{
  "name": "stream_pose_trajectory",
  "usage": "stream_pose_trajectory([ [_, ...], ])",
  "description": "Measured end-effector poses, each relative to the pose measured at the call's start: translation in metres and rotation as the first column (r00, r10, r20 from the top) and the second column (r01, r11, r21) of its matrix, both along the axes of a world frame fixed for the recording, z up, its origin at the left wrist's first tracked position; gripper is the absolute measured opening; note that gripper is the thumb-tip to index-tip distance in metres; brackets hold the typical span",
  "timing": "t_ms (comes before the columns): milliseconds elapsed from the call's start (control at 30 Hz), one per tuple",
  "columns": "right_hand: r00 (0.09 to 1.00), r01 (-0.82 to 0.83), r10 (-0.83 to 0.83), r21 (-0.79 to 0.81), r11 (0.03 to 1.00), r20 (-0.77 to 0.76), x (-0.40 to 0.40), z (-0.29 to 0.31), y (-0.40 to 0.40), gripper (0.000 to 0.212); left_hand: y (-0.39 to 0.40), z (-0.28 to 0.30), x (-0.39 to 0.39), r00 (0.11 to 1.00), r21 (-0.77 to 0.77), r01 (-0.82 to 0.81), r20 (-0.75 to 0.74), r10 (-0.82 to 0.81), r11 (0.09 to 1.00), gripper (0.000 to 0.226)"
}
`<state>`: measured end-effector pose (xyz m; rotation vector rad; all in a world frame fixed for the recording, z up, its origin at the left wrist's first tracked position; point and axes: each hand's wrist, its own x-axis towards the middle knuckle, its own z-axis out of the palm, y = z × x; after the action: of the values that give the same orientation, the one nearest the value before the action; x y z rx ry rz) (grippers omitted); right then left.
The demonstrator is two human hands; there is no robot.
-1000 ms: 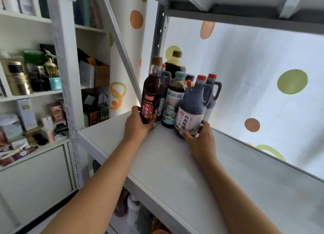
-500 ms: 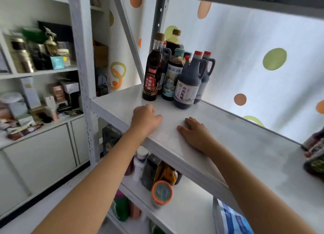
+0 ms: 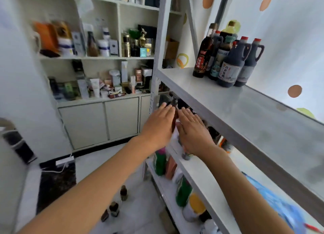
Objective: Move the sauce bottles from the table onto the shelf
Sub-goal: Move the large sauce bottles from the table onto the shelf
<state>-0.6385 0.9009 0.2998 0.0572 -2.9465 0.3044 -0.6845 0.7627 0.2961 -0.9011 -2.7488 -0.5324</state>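
Both hands' fingers (image 3: 166, 109) are straight and released, holding nothing: left hand (image 3: 158, 127) and right hand (image 3: 193, 131) side by side below the shelf (image 3: 219, 100) edge. The sauce bottles (image 3: 228, 58) stand clustered at its far corner. 3 small bottles (image 3: 114, 207) sit on the floor.

On the shelf (image 3: 206, 93), the handled dark jug (image 3: 231, 65) at the front of the group carries a pale label reading 山西陈醋 in vertical characters. The tall slim bottle (image 3: 201, 56) at the left has a red label with Chinese characters too blurred to read. Other labels in the room are unreadable.
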Motion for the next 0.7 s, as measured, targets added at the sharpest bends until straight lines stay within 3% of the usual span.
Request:
stream_pose_trajectory([
  [167, 0.977, -0.210, 0.210, 0.012, 0.978, 0.024, 0.029, -0.023, -0.077, 0.056, -0.093, -0.026, 0.061, 0.962, -0.065, -0.270, 0.026, 0.272, 0.961, 0.066],
  [300, 0.914, -0.402, 0.402, -0.028, 0.915, 0.056, 0.058, -0.041, -0.155, 0.057, -0.171, -0.044, 0.108, 0.860, -0.005, -0.501, 0.105, 0.499, 0.865, 0.062],
  [700, 0.641, -0.736, 0.758, -0.186, 0.651, 0.119, 0.194, -0.103, -0.407, 0.056, -0.396, -0.113, 0.317, 0.608, 0.102, -0.793, 0.211, 0.766, 0.601, 0.065],
])
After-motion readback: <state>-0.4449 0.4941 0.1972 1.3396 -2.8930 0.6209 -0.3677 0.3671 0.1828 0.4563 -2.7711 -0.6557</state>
